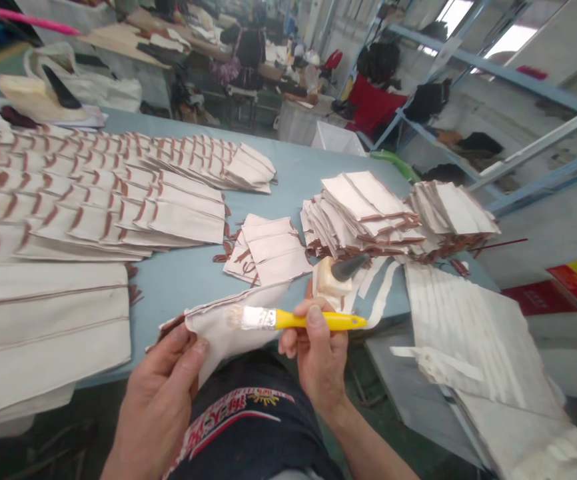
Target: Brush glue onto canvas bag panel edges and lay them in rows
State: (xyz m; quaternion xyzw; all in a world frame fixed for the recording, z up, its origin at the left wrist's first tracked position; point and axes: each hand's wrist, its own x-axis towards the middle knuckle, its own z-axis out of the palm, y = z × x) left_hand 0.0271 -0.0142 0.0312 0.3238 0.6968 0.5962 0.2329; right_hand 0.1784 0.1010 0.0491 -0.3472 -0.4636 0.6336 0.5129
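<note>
My left hand (166,380) pinches the near left edge of a cream fabric panel (241,333) with brown showing at its edge. The panel is held up in front of me, tilted, at the table's near side. In my right hand (321,353) is a paintbrush (288,319) with a yellow handle and a whitened ferrule. Its bristles point left and lie over the panel; whether they touch it I cannot tell. Just beyond my right hand stands a cream bottle (332,277) with a dark cone-shaped nozzle.
Overlapping rows of cream panels (93,193) cover the table's left. A small pile (274,247) lies mid-table. Stacks (363,207) stand to the right, beside white strips (383,290). A white sheet with strips (478,333) hangs at the right. Blue shelving (468,53) rises behind.
</note>
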